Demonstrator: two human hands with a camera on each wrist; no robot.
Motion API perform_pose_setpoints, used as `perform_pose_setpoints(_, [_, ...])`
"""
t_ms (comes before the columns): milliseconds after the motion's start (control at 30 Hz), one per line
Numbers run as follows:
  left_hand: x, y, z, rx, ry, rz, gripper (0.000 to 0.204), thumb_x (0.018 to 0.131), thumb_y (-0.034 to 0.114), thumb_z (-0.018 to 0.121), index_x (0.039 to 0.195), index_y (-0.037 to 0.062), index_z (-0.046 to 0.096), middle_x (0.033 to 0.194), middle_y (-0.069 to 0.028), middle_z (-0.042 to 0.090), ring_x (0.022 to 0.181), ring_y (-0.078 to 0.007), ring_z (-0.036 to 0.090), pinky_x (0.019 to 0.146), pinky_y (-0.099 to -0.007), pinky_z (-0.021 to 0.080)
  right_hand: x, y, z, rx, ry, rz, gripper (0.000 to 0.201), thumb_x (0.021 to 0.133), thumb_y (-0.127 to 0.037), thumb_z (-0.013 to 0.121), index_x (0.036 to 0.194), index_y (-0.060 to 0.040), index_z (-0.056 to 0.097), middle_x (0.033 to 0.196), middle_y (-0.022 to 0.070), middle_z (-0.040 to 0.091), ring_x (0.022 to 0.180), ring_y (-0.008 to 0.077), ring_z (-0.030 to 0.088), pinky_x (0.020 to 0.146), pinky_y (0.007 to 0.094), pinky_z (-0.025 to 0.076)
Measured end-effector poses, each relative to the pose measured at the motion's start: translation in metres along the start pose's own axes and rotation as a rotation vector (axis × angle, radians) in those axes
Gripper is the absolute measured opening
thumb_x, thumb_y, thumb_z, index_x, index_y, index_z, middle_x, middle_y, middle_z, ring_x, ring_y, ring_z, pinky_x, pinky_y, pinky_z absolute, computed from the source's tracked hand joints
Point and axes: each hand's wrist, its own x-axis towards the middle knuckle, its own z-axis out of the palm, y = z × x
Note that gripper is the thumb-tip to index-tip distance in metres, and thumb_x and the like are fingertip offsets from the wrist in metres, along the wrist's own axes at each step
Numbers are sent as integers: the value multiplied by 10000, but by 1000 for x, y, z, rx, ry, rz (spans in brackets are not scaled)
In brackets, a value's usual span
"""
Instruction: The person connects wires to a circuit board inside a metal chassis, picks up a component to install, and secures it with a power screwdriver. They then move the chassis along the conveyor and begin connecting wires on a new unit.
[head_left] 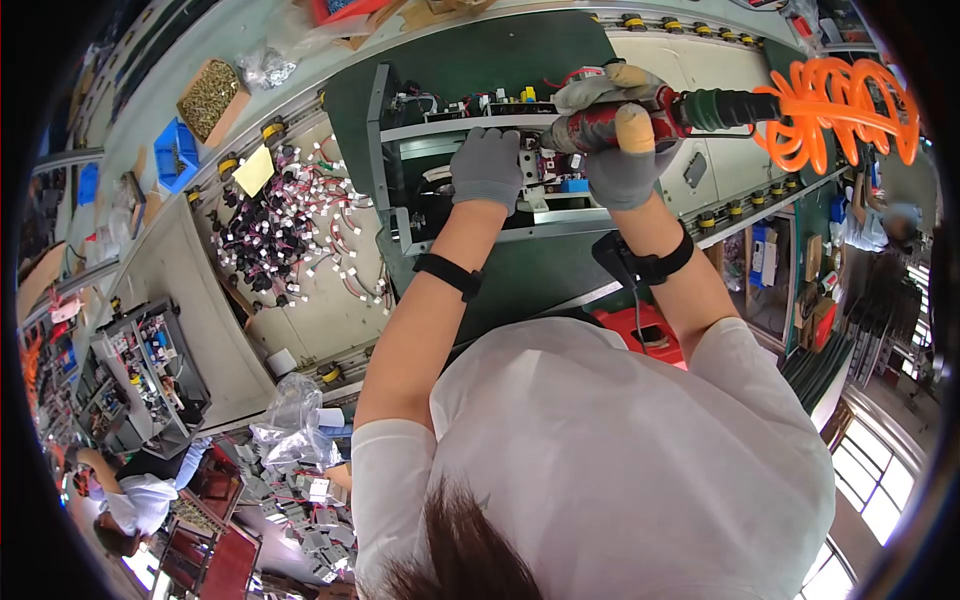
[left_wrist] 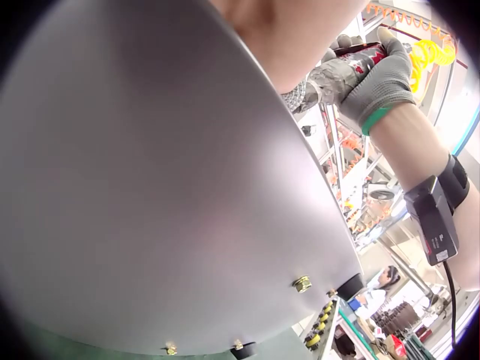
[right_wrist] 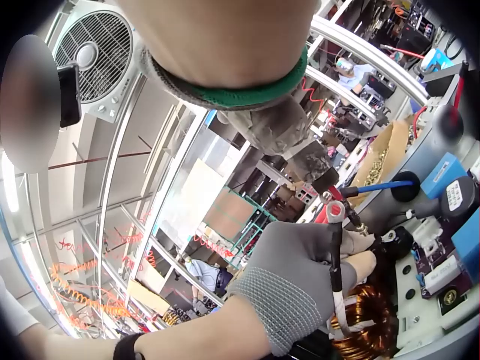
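Note:
A grey-gloved right hand grips a red power driver, its thumb and fingers wrapped round the body. The driver lies over an open metal chassis holding circuit boards and wires. Inside the chassis, left of the driver, is the gloved left hand. In the right wrist view its curled fingers pinch a small brass screw, below the driver's taped nose. A black cable crosses before these fingers, close to a copper coil. The left wrist view mostly shows smooth grey metal.
Left of the chassis lies a heap of white-plugged wires. Beyond it stand a carton of screws and a blue bin. An orange coiled hose runs from the driver to the right. Rollers line the bench edges.

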Motion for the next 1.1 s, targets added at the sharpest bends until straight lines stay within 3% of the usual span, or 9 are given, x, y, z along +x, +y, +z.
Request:
perform_pose_setpoints(200, [0,-1,-1,30,-15,3,162,723,181,603,880,141,601,828,-6,596,898,-186,560,707,-330,485,5,-1,7,130,1,27,248,815,-53,542,1046,22,489,783,157,604,716,246,597,661,367,513])
perform_pose_setpoints(267, [1,-1,-2,83,-53,16,177,723,208,606,889,145,598,826,3,598,898,-172,562,688,-338,472,11,1,6,36,-97,-57,241,816,-53,546,1038,25,492,781,151,603,712,245,594,651,357,508])
perform_pose_setpoints(400, [0,-2,-1,96,-49,29,214,705,249,632,890,147,596,825,11,599,892,-163,566,689,-341,460,13,3,7,-23,-103,-30,234,814,-52,549,1029,25,498,785,144,606,720,233,596,644,348,503])
perform_pose_setpoints(467, [-1,-3,0,51,95,44,155,681,170,610,831,154,646,726,0,614,796,-183,585,653,-338,461,12,6,6,-54,-89,1,239,810,-59,559,1022,31,499,780,138,608,720,221,599,649,341,505])
perform_pose_setpoints(667, [-1,-5,1,29,134,86,164,664,163,613,825,142,632,721,-9,608,792,-189,587,671,-344,454,12,11,0,-127,-61,-29,263,820,-113,572,1013,48,496,759,136,610,705,222,605,656,343,513])
perform_pose_setpoints(700, [-1,-5,1,29,133,83,164,664,163,613,825,142,632,721,-9,608,792,-189,587,671,-344,454,12,11,1,-127,-62,-27,263,820,-113,572,1013,48,496,759,136,610,705,222,605,656,343,513])
perform_pose_setpoints(767, [1,-5,1,63,-16,80,293,656,298,699,876,133,597,818,-12,602,894,-177,570,723,-343,449,14,12,1,-97,-72,-57,263,822,-123,566,1009,48,500,760,142,613,702,226,607,658,351,514])
perform_pose_setpoints(1100, [0,-5,2,49,18,82,274,646,272,697,860,136,592,808,-15,597,885,-181,569,732,-348,436,4,17,-6,-69,-114,-50,261,803,-93,578,1020,35,508,781,146,617,694,218,607,649,343,514])
